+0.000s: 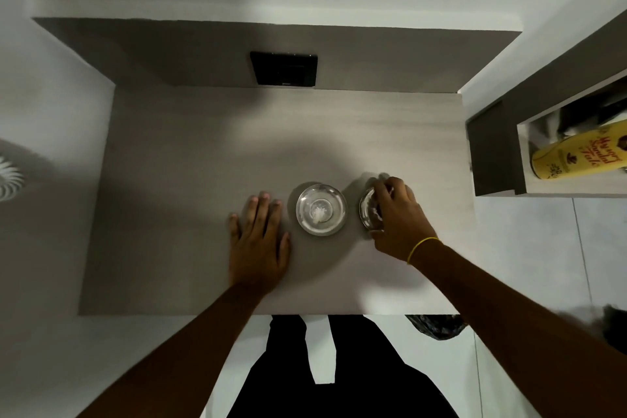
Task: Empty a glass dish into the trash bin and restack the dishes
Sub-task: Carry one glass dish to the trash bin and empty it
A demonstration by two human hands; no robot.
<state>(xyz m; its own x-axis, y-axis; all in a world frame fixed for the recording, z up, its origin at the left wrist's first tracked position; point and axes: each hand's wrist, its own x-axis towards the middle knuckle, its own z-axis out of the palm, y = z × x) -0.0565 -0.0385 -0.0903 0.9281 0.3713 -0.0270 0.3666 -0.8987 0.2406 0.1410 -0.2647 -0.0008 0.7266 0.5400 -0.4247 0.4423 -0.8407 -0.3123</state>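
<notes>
A round glass dish (321,209) with a small white lump in its middle stands on the grey counter (190,153). To its right is a second glass dish (367,210), partly covered by my right hand (395,214), whose fingers curl over its rim and grip it. My left hand (258,241) lies flat on the counter just left of the first dish, fingers spread, holding nothing. A dark bag-lined trash bin (437,326) shows partly below the counter's front edge at the right.
A black square panel (284,68) is set in the back wall of the counter niche. At the right, a shelf (492,159) holds a yellow bottle (580,154) lying on its side. My dark-clothed legs stand below the counter's front edge.
</notes>
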